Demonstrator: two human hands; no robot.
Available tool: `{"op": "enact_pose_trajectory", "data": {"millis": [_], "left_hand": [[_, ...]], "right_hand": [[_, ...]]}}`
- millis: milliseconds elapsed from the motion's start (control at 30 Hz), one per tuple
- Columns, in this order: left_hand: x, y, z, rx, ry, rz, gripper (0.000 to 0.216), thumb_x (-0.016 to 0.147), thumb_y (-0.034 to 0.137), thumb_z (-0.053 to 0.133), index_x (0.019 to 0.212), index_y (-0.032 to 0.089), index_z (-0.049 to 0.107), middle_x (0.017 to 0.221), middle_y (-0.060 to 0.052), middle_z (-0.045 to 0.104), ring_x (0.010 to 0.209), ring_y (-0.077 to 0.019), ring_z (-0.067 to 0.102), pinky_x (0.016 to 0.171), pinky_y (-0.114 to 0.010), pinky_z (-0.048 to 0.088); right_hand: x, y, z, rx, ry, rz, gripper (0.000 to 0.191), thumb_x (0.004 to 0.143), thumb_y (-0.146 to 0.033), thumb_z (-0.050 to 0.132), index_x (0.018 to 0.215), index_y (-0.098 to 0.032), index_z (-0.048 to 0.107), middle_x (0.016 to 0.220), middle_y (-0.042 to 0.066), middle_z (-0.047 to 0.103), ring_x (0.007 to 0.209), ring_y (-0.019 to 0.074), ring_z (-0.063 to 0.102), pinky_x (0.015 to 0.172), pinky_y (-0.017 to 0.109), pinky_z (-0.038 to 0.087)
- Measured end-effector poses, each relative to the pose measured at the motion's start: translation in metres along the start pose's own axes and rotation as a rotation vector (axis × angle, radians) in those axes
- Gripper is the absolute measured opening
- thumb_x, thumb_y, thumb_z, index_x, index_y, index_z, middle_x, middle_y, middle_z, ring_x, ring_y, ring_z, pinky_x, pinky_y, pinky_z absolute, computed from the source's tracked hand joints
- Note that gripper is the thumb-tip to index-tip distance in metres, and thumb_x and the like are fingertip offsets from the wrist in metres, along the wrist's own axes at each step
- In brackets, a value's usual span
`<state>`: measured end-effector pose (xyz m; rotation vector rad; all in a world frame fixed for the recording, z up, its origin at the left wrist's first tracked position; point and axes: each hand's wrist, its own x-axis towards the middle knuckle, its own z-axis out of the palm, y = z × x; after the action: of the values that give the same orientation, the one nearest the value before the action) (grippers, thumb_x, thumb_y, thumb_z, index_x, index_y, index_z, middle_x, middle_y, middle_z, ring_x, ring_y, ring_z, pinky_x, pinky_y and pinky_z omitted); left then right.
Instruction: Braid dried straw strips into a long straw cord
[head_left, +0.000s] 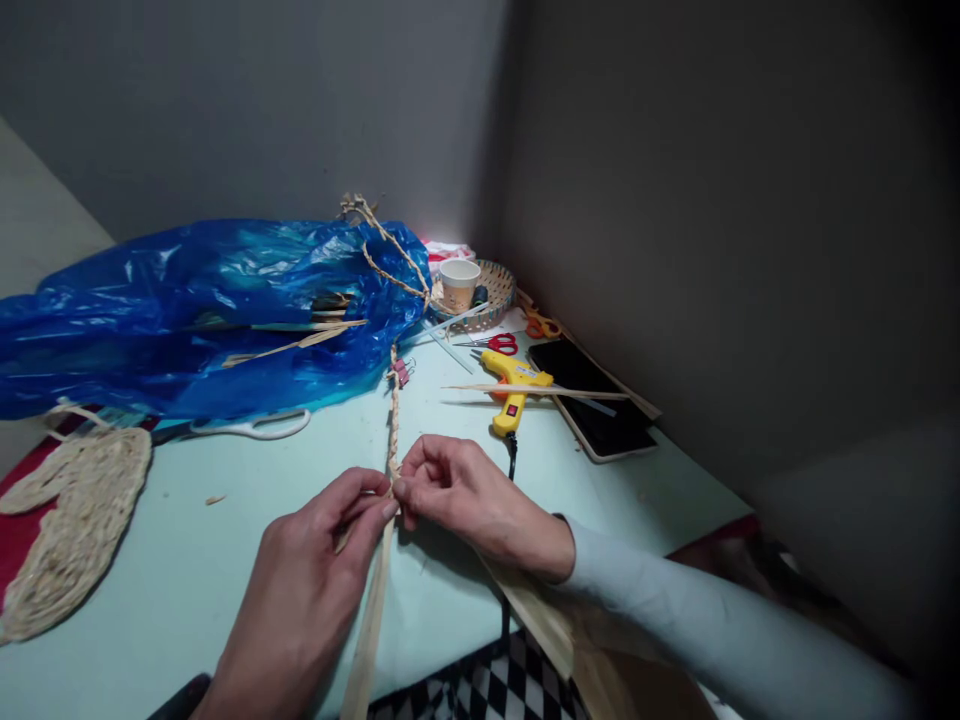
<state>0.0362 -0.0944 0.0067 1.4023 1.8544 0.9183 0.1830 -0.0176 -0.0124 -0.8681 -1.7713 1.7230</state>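
Note:
A thin braid of dry plant fibre (394, 410) runs from a pink binder clip (403, 373) towards me down the middle of the table. At its near end both hands meet. My left hand (315, 560) pinches the strands between thumb and forefinger. From the other side my right hand (450, 490) is closed on the same spot, its fingertips touching the braid. One loose pale strand (367, 640) hangs from under my left fingers towards the table's front edge. A wider strip (536, 610) lies below my right wrist.
A blue plastic bag (225, 300) fills the back left, with white-handled scissors (255, 427) before it. A coiled woven piece (82, 530) lies at left. Right of the braid are a yellow glue gun (514, 385), a dark tablet (600, 400), red-handled scissors (502, 344) and a basket (499, 290) with a paper cup (459, 285).

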Motion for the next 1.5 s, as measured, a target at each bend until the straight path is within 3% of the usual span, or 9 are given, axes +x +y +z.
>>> {"op": "enact_pose_trajectory", "data": {"millis": [200, 433, 567, 733, 867, 933, 1067, 1267, 1500], "left_hand": [[0.001, -0.003, -0.008, 0.094, 0.085, 0.021, 0.021, 0.083, 0.047, 0.063, 0.081, 0.027, 0.070, 0.089, -0.001, 0.073, 0.084, -0.0229, 0.066, 0.075, -0.027, 0.045], [-0.025, -0.011, 0.018, 0.392, 0.255, 0.401, 0.023, 0.090, 0.027, 0.056, 0.103, 0.023, 0.075, 0.071, -0.003, 0.067, 0.066, -0.0198, 0.063, 0.070, -0.030, 0.042], [-0.036, -0.027, 0.034, 0.594, 0.318, 0.502, 0.032, 0.092, 0.018, 0.049, 0.114, 0.021, 0.073, 0.095, -0.009, 0.076, 0.079, -0.0236, 0.069, 0.073, -0.033, 0.041], [-0.031, -0.020, 0.011, 0.375, 0.191, 0.670, 0.023, 0.089, 0.022, 0.057, 0.104, 0.029, 0.073, 0.093, -0.002, 0.076, 0.081, -0.0207, 0.067, 0.079, -0.028, 0.045], [-0.007, -0.006, -0.010, 0.096, 0.194, 0.211, 0.023, 0.089, 0.044, 0.056, 0.098, 0.028, 0.069, 0.103, -0.001, 0.070, 0.097, -0.0226, 0.061, 0.085, -0.030, 0.042], [0.007, -0.005, -0.009, -0.122, -0.016, 0.032, 0.029, 0.087, 0.048, 0.057, 0.104, 0.026, 0.065, 0.100, -0.002, 0.068, 0.099, -0.0218, 0.060, 0.087, -0.030, 0.042], [0.024, -0.012, 0.003, -0.506, -0.414, -0.139, 0.026, 0.088, 0.047, 0.056, 0.084, 0.021, 0.057, 0.061, 0.007, 0.046, 0.050, -0.0093, 0.038, 0.048, -0.021, 0.029], [0.025, -0.021, 0.002, -0.297, -0.344, -0.167, 0.036, 0.083, 0.049, 0.060, 0.066, 0.017, 0.056, 0.062, 0.005, 0.048, 0.049, -0.0074, 0.032, 0.047, -0.022, 0.022], [0.020, -0.015, 0.005, -0.035, -0.190, -0.106, 0.033, 0.080, 0.049, 0.058, 0.073, 0.018, 0.068, 0.068, -0.002, 0.065, 0.071, -0.0200, 0.057, 0.066, -0.029, 0.041]], "right_hand": [[-0.003, -0.001, 0.000, -0.197, 0.068, -0.073, 0.009, 0.087, -0.024, 0.057, 0.083, -0.017, 0.055, 0.073, 0.002, 0.067, 0.062, 0.0104, 0.053, 0.057, 0.020, 0.039], [-0.002, 0.002, -0.003, 0.107, -0.060, -0.012, 0.010, 0.088, -0.025, 0.058, 0.082, -0.017, 0.055, 0.054, -0.006, 0.053, 0.044, 0.0068, 0.046, 0.045, 0.018, 0.033], [-0.001, -0.001, -0.005, 0.267, -0.107, 0.061, 0.019, 0.085, -0.032, 0.065, 0.081, -0.015, 0.056, 0.061, -0.004, 0.058, 0.043, 0.0046, 0.041, 0.043, 0.018, 0.027], [-0.001, -0.003, -0.005, 0.324, -0.079, 0.044, 0.029, 0.078, -0.036, 0.075, 0.079, -0.013, 0.056, 0.067, 0.000, 0.064, 0.052, 0.0051, 0.043, 0.051, 0.019, 0.028], [-0.001, -0.002, -0.007, 0.357, -0.130, 0.038, 0.029, 0.081, -0.037, 0.072, 0.081, -0.014, 0.055, 0.070, 0.002, 0.068, 0.049, 0.0047, 0.034, 0.049, 0.020, 0.023], [-0.001, -0.001, -0.007, 0.393, -0.157, 0.045, 0.032, 0.080, -0.040, 0.072, 0.081, -0.015, 0.054, 0.066, 0.000, 0.065, 0.048, 0.0051, 0.030, 0.048, 0.020, 0.021], [-0.002, 0.001, -0.010, 0.327, -0.129, 0.061, 0.034, 0.079, -0.044, 0.072, 0.080, -0.016, 0.053, 0.056, -0.005, 0.054, 0.047, 0.0065, 0.036, 0.047, 0.020, 0.023], [-0.013, -0.009, -0.011, -0.350, -0.002, -0.024, 0.016, 0.091, -0.028, 0.052, 0.083, -0.015, 0.059, 0.067, 0.000, 0.061, 0.058, 0.0104, 0.049, 0.056, 0.022, 0.030], [-0.020, -0.009, -0.003, -0.833, 0.114, -0.139, 0.015, 0.092, -0.023, 0.047, 0.081, -0.017, 0.056, 0.062, 0.000, 0.059, 0.054, 0.0114, 0.048, 0.055, 0.026, 0.025]]}}
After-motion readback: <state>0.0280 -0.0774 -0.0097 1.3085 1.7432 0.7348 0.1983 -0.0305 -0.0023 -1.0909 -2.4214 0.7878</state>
